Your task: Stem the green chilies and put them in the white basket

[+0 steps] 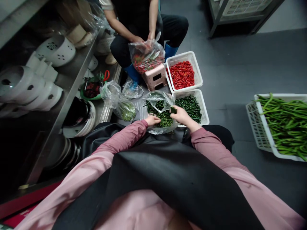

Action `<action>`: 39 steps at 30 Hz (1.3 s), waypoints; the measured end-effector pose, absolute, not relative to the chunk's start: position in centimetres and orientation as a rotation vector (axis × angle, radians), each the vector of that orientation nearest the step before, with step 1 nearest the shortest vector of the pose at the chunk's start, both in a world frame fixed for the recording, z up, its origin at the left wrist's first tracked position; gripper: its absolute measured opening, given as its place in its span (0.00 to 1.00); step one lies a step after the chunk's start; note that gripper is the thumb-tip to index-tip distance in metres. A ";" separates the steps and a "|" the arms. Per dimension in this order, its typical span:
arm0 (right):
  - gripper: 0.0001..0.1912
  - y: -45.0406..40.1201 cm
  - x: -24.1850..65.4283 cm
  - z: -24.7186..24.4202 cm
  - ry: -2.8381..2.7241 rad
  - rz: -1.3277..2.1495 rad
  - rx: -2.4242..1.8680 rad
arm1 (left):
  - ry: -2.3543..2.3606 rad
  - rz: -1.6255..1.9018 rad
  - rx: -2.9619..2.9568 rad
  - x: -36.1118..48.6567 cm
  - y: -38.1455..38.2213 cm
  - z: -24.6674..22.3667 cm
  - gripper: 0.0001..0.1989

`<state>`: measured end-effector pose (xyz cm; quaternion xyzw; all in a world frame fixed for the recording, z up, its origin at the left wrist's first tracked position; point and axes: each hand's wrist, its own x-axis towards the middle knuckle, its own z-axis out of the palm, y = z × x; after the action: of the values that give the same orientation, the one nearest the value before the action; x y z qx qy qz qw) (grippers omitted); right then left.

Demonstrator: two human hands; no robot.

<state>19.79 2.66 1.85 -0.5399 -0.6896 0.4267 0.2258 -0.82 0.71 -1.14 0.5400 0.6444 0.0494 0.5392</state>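
Note:
Between my knees sits a clear plastic bag [165, 128] with its mouth open, full of green chili peppers [165, 118]. My left hand [153, 120] is at the bag's left side over the peppers, fingers pinched together; what they hold, if anything, is too small to name. Closed around a few dark green chili peppers [173, 109], my right hand [181, 115] is above the bag's right edge. Just beyond it, a white basket [205, 116] holds more green chili peppers [190, 107].
A co-worker's hands [146, 40] hold a bag of red chilies [146, 62] over a pink stool [155, 76]. Red chilies [183, 75] fill another white basket [198, 72]. Long green beans [287, 124] fill a basket [261, 127] at right. Shelves [72, 86] with dishes stand left.

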 end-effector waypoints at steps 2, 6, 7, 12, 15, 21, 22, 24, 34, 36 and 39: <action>0.06 3.3 20.6 2.4 -1.510 1.352 -1.599 | 1.594 0.143 1.625 0.0 1.0 -2.0 0.11; 0.13 3.4 21.0 2.9 -1.220 1.518 -1.594 | 1.667 0.089 1.831 3.3 2.8 -3.1 0.14; 0.12 3.3 21.0 2.9 -1.257 1.477 -1.594 | 1.666 0.090 1.838 4.2 3.3 -3.2 0.15; 0.07 3.0 21.1 1.8 -1.560 1.081 -1.725 | 1.754 0.005 1.812 7.1 4.8 -3.4 0.22; 0.09 3.1 21.4 1.5 -1.603 0.981 -1.846 | 1.851 -0.080 1.715 7.8 5.1 -4.0 0.28; 0.10 3.0 21.5 2.2 -1.681 1.047 -1.869 | 1.862 -0.045 1.611 6.4 5.0 -4.7 0.18; 0.08 2.9 21.5 2.4 -1.716 1.055 -1.872 | 1.865 -0.065 1.613 5.7 4.9 -4.6 0.17; 0.06 2.7 21.2 2.7 -1.790 1.114 -1.849 | 1.871 -0.123 1.619 4.3 4.6 -3.9 0.15; 0.12 0.0 17.0 1.4 -0.941 1.967 -1.543 | 1.587 0.131 1.288 0.3 -1.4 1.4 0.11; 0.13 -0.2 16.2 1.2 -0.905 1.962 -1.476 | 1.548 0.212 1.326 0.3 -2.3 1.3 0.11; 0.11 0.1 15.8 1.0 -1.056 1.785 -1.514 | 1.527 0.375 1.486 -0.3 -2.2 0.4 0.13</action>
<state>15.84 0.11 0.97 -0.5656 -0.3943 0.6668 0.2828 -0.29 -2.25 0.43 0.6062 0.6231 0.1530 0.4699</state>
